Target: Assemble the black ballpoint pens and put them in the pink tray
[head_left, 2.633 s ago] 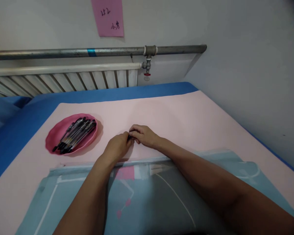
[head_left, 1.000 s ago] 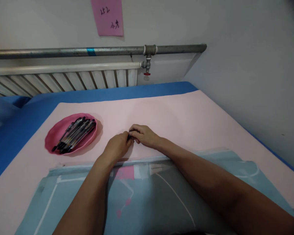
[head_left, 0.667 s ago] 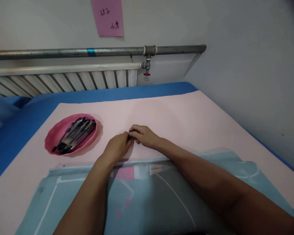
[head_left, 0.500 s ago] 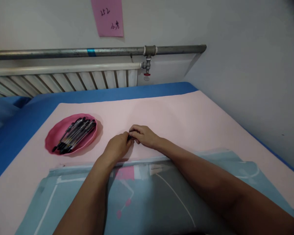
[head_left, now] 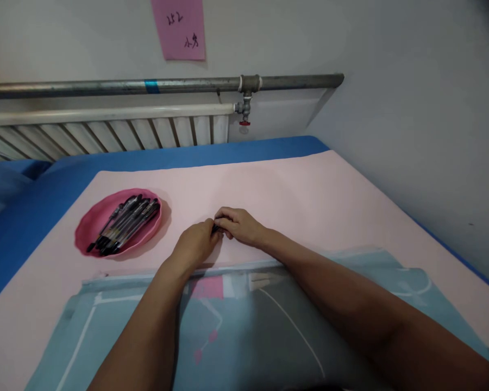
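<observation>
My left hand [head_left: 195, 241] and my right hand [head_left: 238, 225] meet near the middle of the pink surface, fingers closed. Between their fingertips shows a short dark bit of what looks like a black pen [head_left: 215, 228]; most of it is covered by the fingers. To the left of my hands, a pink oval bowl [head_left: 85, 231] with a wavy rim stands on the pink cover. Several clear-barrelled pens [head_left: 126, 222] with black caps lie in a slanting pile inside it.
A light blue patterned cloth [head_left: 118, 326] lies under my forearms. The pink cover [head_left: 293, 195] rests on a blue surface [head_left: 212, 156]. Behind stand a white radiator [head_left: 138, 133] and a metal pipe [head_left: 106, 88] with a red-handled valve [head_left: 245, 123]. A pink paper [head_left: 181, 32] hangs on the wall.
</observation>
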The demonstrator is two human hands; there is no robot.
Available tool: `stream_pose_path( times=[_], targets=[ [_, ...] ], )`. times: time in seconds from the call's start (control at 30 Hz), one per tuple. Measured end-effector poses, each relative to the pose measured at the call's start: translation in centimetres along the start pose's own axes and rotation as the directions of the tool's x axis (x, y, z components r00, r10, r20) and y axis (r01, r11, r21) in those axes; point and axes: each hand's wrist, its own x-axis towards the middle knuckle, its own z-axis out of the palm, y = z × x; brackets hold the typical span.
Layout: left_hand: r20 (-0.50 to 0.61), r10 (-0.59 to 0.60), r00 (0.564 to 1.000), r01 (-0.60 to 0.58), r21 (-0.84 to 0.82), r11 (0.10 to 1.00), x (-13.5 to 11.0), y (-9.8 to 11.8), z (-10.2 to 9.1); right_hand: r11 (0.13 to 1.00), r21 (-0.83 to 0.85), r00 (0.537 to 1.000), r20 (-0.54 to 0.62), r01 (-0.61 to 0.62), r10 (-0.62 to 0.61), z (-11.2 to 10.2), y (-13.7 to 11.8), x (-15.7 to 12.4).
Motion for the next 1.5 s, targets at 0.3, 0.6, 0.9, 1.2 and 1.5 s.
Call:
stream_pose_path(
  times=[0.3,0.6,0.9,1.2,1.5],
  targets=[
    [0.007,-0.010,1.000,0.010,0.003,1.000,0.01,0.10,-0.05,1.000,0.005,1.000,0.003,0.003,-0.003,-0.05,0.06,0.00],
    [0.013,-0.016,1.000,0.015,0.009,1.000,0.09,0.07,0.04,1.000,0.013,1.000,0.009,0.004,-0.004,-0.02,0.28,0.05],
    [0.014,-0.016,1.000,0.015,0.005,1.000,-0.03,0.17,-0.09,1.000,0.002,1.000,0.005,0.003,-0.003,-0.04,0.11,-0.05],
    [0.013,-0.011,1.000,0.011,0.010,1.000,0.12,0.14,-0.02,1.000,0.000,1.000,0.001,0.001,-0.001,-0.04,0.02,-0.04],
    [-0.031,0.036,0.999,-0.035,0.014,0.999,-0.19,0.06,-0.01,1.000,0.013,1.000,0.002,0.012,-0.012,-0.03,-0.05,-0.10]
  ],
)
